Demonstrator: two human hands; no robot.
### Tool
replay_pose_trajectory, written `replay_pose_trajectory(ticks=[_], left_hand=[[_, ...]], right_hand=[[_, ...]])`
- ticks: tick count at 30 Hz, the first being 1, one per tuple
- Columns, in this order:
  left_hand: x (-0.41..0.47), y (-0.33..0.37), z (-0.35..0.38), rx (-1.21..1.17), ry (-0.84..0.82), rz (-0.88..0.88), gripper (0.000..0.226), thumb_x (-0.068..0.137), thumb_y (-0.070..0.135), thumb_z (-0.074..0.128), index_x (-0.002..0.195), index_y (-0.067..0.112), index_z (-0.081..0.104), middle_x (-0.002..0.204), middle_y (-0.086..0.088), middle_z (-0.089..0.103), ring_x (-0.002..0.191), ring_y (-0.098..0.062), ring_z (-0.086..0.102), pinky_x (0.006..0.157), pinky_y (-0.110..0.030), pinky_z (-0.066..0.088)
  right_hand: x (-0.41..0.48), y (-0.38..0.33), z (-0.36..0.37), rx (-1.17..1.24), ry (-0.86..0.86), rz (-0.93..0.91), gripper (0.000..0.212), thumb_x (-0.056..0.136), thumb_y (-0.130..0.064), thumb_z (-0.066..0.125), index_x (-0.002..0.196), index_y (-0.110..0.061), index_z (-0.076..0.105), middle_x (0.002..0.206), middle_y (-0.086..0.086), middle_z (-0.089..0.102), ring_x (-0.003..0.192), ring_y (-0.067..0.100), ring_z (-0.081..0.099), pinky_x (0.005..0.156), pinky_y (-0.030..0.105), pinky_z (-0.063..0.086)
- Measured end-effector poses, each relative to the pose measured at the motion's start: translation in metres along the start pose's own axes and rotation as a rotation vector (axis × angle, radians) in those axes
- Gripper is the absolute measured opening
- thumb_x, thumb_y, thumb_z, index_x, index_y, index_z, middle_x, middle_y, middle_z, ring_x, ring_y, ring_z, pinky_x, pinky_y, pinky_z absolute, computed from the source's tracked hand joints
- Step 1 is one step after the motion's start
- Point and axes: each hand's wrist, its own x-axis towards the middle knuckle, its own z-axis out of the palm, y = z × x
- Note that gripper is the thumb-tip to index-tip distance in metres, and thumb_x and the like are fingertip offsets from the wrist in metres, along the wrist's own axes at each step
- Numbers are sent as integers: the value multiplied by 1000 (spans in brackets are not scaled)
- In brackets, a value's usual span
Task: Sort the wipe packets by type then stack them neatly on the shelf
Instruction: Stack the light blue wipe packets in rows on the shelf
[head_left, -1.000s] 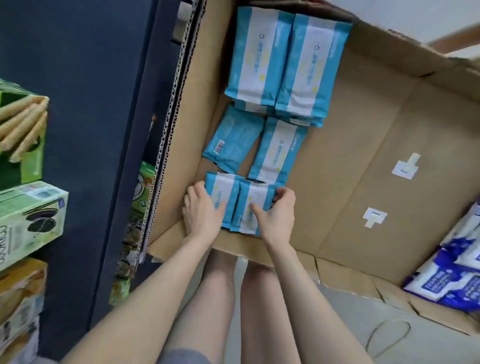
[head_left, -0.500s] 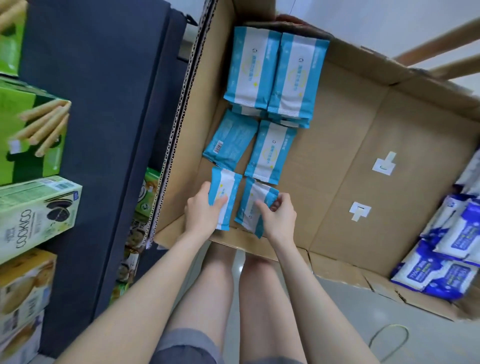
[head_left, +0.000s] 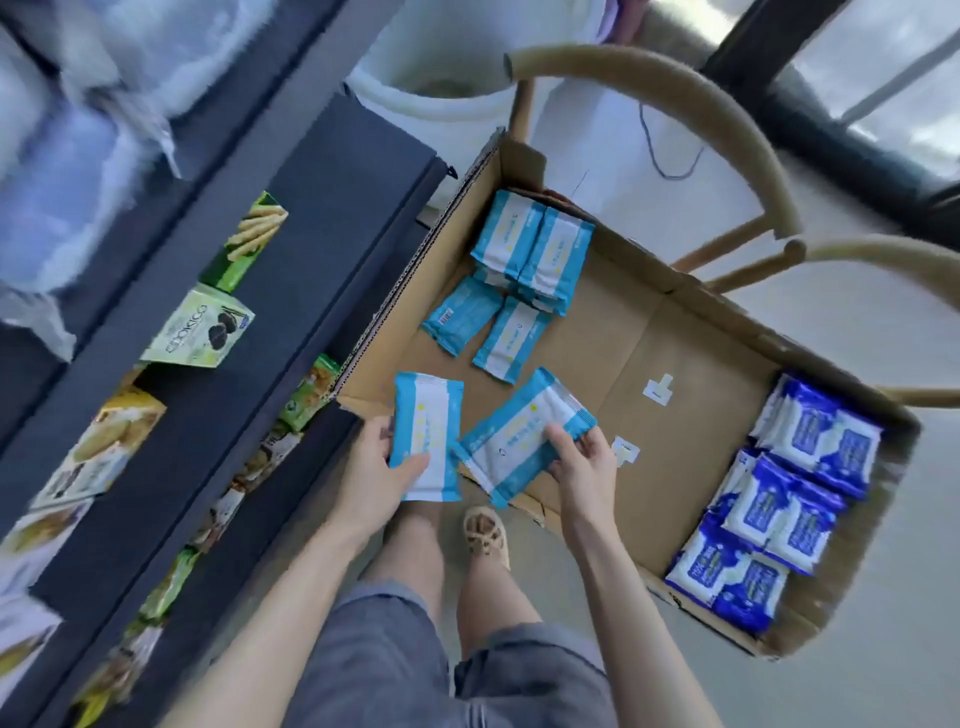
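Note:
My left hand (head_left: 375, 473) grips a light blue and white wipe packet (head_left: 428, 431) by its lower left edge, held above the near corner of the cardboard box (head_left: 649, 332). My right hand (head_left: 582, 460) grips a second light blue packet (head_left: 524, 434), tilted, just right of the first. Several more light blue packets (head_left: 530, 249) lie in the box's far left part, two of them (head_left: 488, 327) lying singly nearer me. Dark blue and white wipe packets (head_left: 779, 499) are piled at the box's right end.
A dark shelf unit (head_left: 291, 270) stands to the left with green biscuit boxes (head_left: 200, 332) and snack packs. Wooden chair frames (head_left: 727, 130) arch over the box's far side. A white bucket (head_left: 436, 78) stands behind. My legs and a sandal (head_left: 485, 535) are below the box.
Both hands have lifted the two light blue packets up out of the box toward me. The view has pulled back and up, showing the whole box, the chairs and more shelf.

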Motion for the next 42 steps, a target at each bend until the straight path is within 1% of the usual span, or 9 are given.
replay_pose_trajectory(ticks=[4,7,12,16,21,24,35,38,42], left_hand=[[-75,-24,1,-217,210,74,18,82,-7,64,95,1,55,83,-2,64,59,5,60,52,-10,45],[-133,-38,-2,-467,282,84,10,86,-5,61,92,3,63,84,-5,68,67,-4,62,57,-15,48],[-209,-47,-36,-697,421,130,30,88,-8,55,95,19,65,95,-2,72,86,-17,66,75,-31,52],[-265,-41,-92,-671,659,269,17,85,5,66,93,21,65,94,1,72,89,-18,67,81,-38,51],[-328,-32,-168,-584,930,446,13,85,13,69,93,23,66,90,6,71,81,-8,64,64,-15,48],[-362,-33,-216,-527,1049,515,15,84,11,69,88,25,66,84,7,70,71,-3,63,57,-14,49],[-444,-62,-414,-221,1141,638,19,84,8,68,80,26,66,73,16,69,66,5,63,55,-9,45],[-448,-63,-458,-147,1146,591,10,85,7,68,85,17,67,78,8,68,66,4,64,61,-16,50],[-443,-60,-512,8,1138,505,5,84,13,70,86,17,68,84,-14,71,77,-29,65,70,-44,52]], right_hand=[[-50,1,-18,27,-146,-31,5,91,-5,59,94,-9,61,79,-1,66,71,8,67,58,19,52],[-85,2,-27,-19,-222,-58,6,89,-3,60,91,-9,60,87,9,64,76,17,65,60,23,55],[-144,-13,-5,-50,-418,-102,10,88,0,58,96,-7,57,92,10,67,81,22,67,65,27,58],[-197,-36,38,-65,-623,-186,12,86,2,61,91,-9,59,88,9,68,76,20,65,62,29,54],[-270,-60,101,-88,-851,-311,17,86,-2,65,102,-5,62,97,12,70,87,23,69,55,22,53],[-319,-66,141,-87,-989,-347,15,86,-2,64,100,-4,61,96,11,71,89,22,71,59,23,55],[-460,-37,288,-128,-1062,-690,8,84,-8,69,90,-5,64,91,14,70,86,24,68,73,33,57],[-478,-27,322,-148,-1065,-722,8,85,-7,68,91,-6,63,94,14,70,89,25,68,73,29,57],[-493,-21,366,-181,-1050,-746,8,87,-5,66,91,-9,60,94,12,69,90,25,69,72,29,58]])
